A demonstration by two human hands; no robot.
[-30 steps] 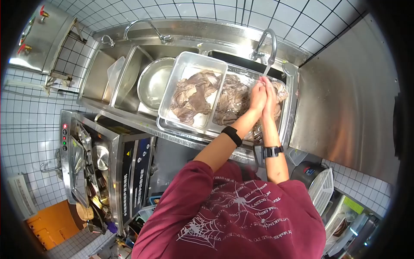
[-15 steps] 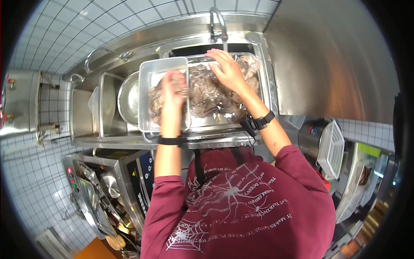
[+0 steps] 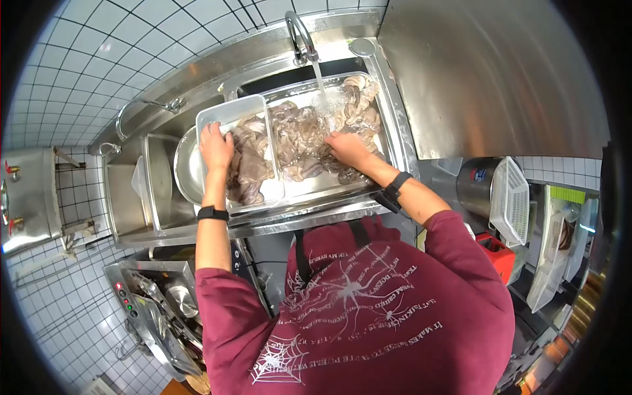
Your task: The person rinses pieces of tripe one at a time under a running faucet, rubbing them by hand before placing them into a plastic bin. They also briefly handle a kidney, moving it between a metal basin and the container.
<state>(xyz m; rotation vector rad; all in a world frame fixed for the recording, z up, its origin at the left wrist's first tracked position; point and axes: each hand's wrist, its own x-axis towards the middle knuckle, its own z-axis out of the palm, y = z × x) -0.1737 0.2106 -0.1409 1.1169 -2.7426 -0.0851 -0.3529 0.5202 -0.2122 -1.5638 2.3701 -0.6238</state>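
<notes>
Brown folded pieces [image 3: 249, 166] lie in the clear tub [image 3: 245, 106], your left hand [image 3: 216, 150] at its 9 o'clock rim; your right hand [image 3: 350, 150] touches more in the 3 o'clock tray [image 3: 318, 185]. I can't tell whether either grip is closed.

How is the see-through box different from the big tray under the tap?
The see-through box looks smaller; the big tray is wider. Water from the tap pours into the big tray, but not into the see-through box. Your left hand is at the see-through box, while your right hand is over the big tray. Both hold wrinkly, brownish pieces.
</notes>
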